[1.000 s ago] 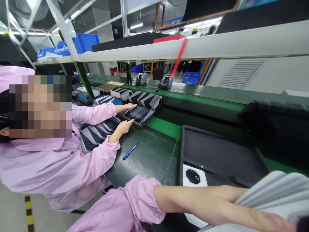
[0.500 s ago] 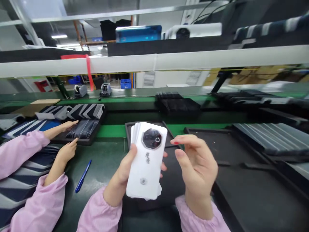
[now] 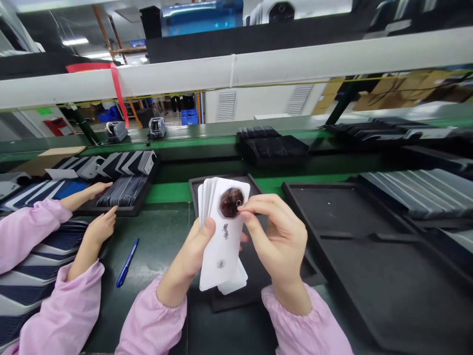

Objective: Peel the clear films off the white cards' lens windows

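My left hand [image 3: 192, 249] is wrapped around a fanned stack of white phone back covers [image 3: 210, 197], thumb on the front and fingers behind. The top cover [image 3: 227, 261] faces me, with a dark eight-sided camera window [image 3: 231, 202], black characters and a small round emblem. At the upper right edge of that cover, beside the camera window, the thumb and forefinger of my right hand [image 3: 279, 236] are pinched together. Lower corners of other covers stick out below the stack. Under my hands lies a black tray [image 3: 254, 276], partly hidden.
A co-worker's hands [image 3: 99, 229] are at a tray of dark covers [image 3: 123, 191] on the left. A blue pen [image 3: 127, 262] lies on the green bench. Black trays [image 3: 399, 291] stand at the right, near a row of grey covers [image 3: 410, 195]. A white rail [image 3: 185, 74] crosses above.
My right hand has moved left and closed its fingertips on the top cover's edge. The stack is fanned wider. My view has tipped down a little.
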Demonstrator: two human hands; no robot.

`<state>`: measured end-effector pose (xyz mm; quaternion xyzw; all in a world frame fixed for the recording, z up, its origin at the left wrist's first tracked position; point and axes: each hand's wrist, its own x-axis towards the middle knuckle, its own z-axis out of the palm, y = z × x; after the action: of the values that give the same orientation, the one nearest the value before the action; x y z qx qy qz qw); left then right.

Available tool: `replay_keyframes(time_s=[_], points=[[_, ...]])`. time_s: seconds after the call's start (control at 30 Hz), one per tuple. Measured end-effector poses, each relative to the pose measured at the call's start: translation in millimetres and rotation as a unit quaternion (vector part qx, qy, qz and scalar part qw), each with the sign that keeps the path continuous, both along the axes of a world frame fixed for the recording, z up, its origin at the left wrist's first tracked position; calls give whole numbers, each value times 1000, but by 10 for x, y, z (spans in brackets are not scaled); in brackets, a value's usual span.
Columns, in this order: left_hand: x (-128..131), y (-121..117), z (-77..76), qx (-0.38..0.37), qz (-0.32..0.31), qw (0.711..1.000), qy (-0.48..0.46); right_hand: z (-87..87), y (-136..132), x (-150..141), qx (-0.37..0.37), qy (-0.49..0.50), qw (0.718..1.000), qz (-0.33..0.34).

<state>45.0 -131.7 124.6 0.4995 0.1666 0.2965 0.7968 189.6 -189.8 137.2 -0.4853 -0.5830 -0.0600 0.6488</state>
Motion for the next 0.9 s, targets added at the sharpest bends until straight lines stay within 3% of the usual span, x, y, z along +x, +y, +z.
replay_keyframes(time_s=[0.2,0.37,0.53,0.77,0.9], points=[[8,-27,51,-60,-4,998,5,-29,46,-14,0,12,1000,-13],[8,-40,-11,-77,18,997,-1,-49,74,-40,19,-2,999,-28],[15,-19,-82,-62,4,998,-20,-47,61,-50,26,-12,999,-36],[1,-56,29,-48,6,998,-27,-44,84,-71,49,-51,996,-62],[0,-52,15,-20,17,999,-33,-55,87,-106,79,-95,987,-105]])
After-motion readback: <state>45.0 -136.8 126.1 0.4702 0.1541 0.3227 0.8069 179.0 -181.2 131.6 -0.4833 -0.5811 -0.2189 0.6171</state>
